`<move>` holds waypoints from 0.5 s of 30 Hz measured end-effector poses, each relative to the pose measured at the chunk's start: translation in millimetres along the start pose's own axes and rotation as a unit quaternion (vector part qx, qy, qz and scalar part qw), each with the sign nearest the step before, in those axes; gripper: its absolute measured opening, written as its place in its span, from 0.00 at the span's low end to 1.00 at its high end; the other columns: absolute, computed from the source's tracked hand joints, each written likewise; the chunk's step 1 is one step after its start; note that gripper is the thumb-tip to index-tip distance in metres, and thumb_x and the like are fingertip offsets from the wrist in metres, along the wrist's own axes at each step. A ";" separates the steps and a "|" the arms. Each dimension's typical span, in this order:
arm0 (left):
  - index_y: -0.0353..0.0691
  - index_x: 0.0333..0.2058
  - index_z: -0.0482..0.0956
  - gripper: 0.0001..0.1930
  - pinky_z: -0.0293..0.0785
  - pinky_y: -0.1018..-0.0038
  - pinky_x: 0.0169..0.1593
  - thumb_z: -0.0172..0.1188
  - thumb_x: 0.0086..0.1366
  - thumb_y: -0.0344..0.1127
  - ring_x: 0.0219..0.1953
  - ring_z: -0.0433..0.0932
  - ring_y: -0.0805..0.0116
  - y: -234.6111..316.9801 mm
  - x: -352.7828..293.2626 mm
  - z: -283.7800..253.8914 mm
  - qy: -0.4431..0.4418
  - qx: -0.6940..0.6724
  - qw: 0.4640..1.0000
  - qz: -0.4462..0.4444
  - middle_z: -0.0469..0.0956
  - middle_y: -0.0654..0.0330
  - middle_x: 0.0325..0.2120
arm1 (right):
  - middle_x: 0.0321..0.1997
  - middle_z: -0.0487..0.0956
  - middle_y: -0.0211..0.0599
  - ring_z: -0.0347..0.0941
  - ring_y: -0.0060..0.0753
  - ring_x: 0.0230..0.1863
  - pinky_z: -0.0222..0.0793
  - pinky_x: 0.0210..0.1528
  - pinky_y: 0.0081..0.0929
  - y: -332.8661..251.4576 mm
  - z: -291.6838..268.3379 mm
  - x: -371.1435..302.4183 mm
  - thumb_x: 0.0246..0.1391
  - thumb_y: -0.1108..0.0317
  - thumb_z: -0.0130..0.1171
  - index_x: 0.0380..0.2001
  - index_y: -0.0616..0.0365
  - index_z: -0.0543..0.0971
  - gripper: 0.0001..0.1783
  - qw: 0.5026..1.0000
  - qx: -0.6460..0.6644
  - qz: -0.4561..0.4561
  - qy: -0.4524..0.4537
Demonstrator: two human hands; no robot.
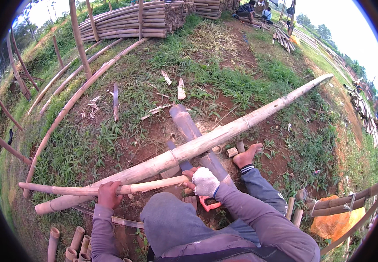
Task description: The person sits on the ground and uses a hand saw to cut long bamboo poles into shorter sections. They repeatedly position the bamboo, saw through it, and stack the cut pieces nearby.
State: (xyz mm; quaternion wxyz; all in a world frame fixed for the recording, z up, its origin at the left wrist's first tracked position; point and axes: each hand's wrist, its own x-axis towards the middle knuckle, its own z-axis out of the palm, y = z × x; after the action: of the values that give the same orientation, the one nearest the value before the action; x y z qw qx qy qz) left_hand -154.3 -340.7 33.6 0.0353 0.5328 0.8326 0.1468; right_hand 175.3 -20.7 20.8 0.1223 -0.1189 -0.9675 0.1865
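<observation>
My bare left hand (109, 194) is closed around a thin bamboo pole (79, 191), which lies across the thick one toward the left. Its pale right end reaches my right hand (205, 181), in a white glove with bare fingertips; those fingers close around that end. A dark flat piece (185, 165) shows just above them; whether it is a blade, I cannot tell. The long thick bamboo pole (215, 137) runs diagonally beyond my hands, across a shorter bamboo log (184, 122). A saw with an orange handle (208, 203) lies below my right hand, its blade mostly hidden.
My bare right foot (248, 155) rests beside short bamboo offcuts (231, 152). Cut bamboo stubs (77, 238) stand at lower left, an orange sack (335, 218) at lower right. Stacked poles (128, 22) and upright posts (79, 39) are behind; people (252, 11) sit far off.
</observation>
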 end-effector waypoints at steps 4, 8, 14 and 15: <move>0.51 0.50 0.82 0.28 0.77 0.55 0.59 0.80 0.48 0.33 0.49 0.85 0.51 -0.2 -2.6 -13.0 0.001 0.024 1.000 -0.015 0.86 0.58 0.43 | 0.50 0.83 0.49 0.80 0.58 0.50 0.74 0.52 0.55 -13.6 -4.8 12.2 0.65 0.58 0.68 0.61 0.55 0.79 0.25 0.999 0.035 -0.027 -0.026; 0.51 0.51 0.81 0.24 0.72 0.56 0.65 0.75 0.55 0.34 0.55 0.83 0.51 -8.2 5.3 -11.8 -0.007 0.030 0.999 -0.033 0.84 0.57 0.47 | 0.45 0.83 0.50 0.80 0.57 0.46 0.74 0.49 0.51 -13.5 13.3 15.1 0.66 0.66 0.66 0.59 0.57 0.82 0.20 0.997 0.070 -0.035 0.027; 0.54 0.50 0.80 0.24 0.71 0.56 0.66 0.73 0.53 0.31 0.55 0.83 0.55 -32.7 -38.5 -6.9 0.018 0.040 0.994 -0.103 0.83 0.62 0.45 | 0.43 0.82 0.49 0.80 0.55 0.45 0.74 0.49 0.49 -36.4 26.5 38.1 0.67 0.66 0.67 0.60 0.57 0.82 0.20 0.994 0.068 -0.087 0.008; 0.55 0.50 0.80 0.25 0.70 0.56 0.67 0.73 0.53 0.31 0.55 0.84 0.56 -34.4 -41.0 -5.4 0.023 0.043 0.993 -0.110 0.83 0.63 0.45 | 0.43 0.82 0.49 0.80 0.55 0.45 0.74 0.49 0.49 -37.3 27.4 41.1 0.67 0.66 0.67 0.60 0.57 0.82 0.20 0.993 0.071 -0.094 0.006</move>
State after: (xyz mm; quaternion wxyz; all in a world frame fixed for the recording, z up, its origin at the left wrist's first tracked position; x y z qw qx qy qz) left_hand -168.1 -392.1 25.0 0.0089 0.4354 0.8924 0.1181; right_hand 121.9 -52.1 18.6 0.1537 -0.0200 -0.9578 0.2421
